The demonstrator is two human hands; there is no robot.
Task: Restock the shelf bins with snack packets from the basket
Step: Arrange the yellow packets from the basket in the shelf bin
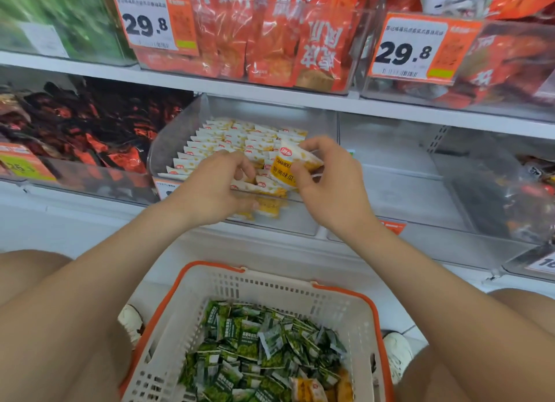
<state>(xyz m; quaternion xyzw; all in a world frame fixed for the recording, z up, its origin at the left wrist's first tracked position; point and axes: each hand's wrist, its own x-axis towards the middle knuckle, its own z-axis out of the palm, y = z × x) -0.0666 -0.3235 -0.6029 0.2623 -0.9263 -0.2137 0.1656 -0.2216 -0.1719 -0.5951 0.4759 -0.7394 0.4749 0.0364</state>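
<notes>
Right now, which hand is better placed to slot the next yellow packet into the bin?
Right. The right hand pinches a yellow packet just above the clear bin; the left hand curls over the rows, its grip unclear.

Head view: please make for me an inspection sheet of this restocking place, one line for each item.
Surface: white shelf, bins standing on it.
Job's things: clear bin with rows of yellow-white packets; basket below, holding green packets and a few orange-yellow packets.
Clutter: nothing seen.
Hands: right hand pinches one yellow packet above the bin; left hand curled over the rows, grip unclear.
Cables: nothing seen.
Surroundings: red packets and price tags above; dark packets at left; white shoes beside the basket.
</notes>
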